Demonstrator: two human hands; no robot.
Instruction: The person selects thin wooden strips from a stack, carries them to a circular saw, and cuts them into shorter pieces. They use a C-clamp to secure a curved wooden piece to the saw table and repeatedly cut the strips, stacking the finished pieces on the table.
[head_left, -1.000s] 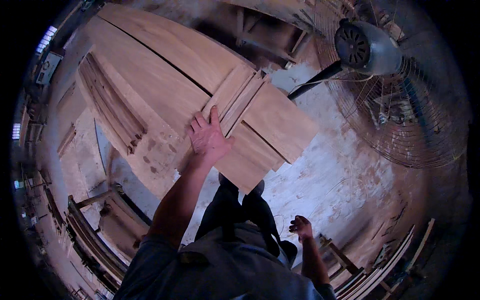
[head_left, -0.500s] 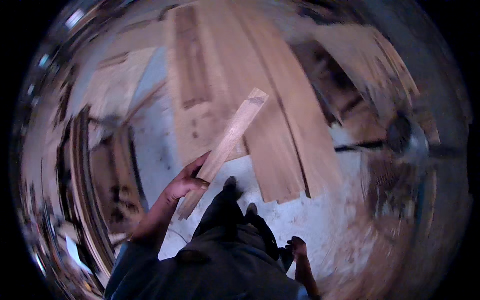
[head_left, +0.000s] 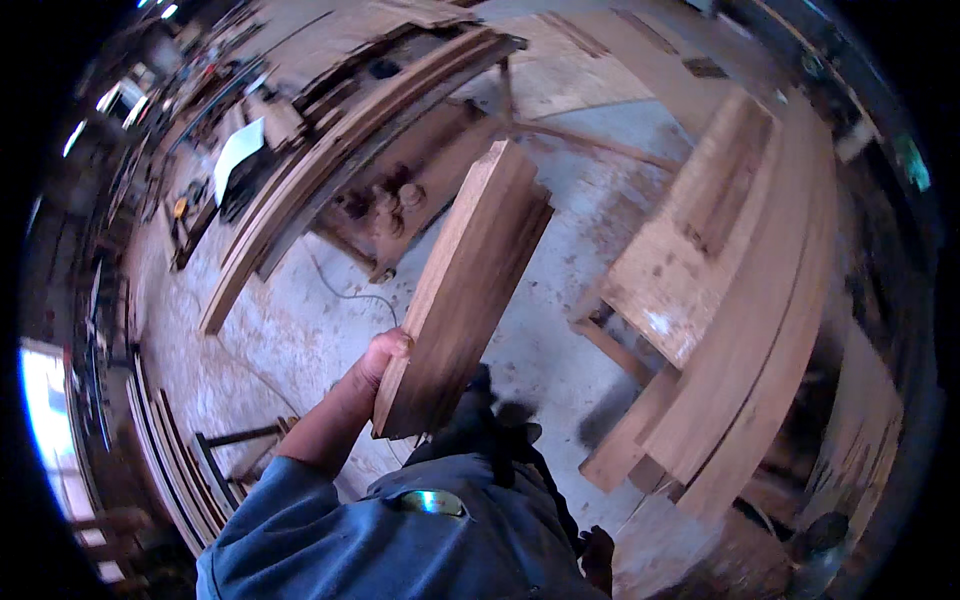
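My left hand (head_left: 385, 355) is closed on the near end of a brown wooden plank (head_left: 455, 300), thumb over its edge. The plank slants up and away in front of me, its broad face showing; a stepped edge on its right may be a second piece, but I cannot tell. My right hand (head_left: 597, 548) hangs low by my right side, away from any wood. It is dark and small there, and its fingers do not show clearly.
Right of me, long wide boards (head_left: 750, 350) lie on a wooden table (head_left: 655, 300). A workbench (head_left: 380, 240) carrying long timber strips (head_left: 300, 160) stands ahead on the left. A cable (head_left: 350, 293) trails over the dusty floor (head_left: 260, 350). More strips (head_left: 175, 460) lean at the left.
My view has swung left, so the boards now appear farther right and the workbench has come nearer the middle. The plank in my left hand has turned to show its broad face.
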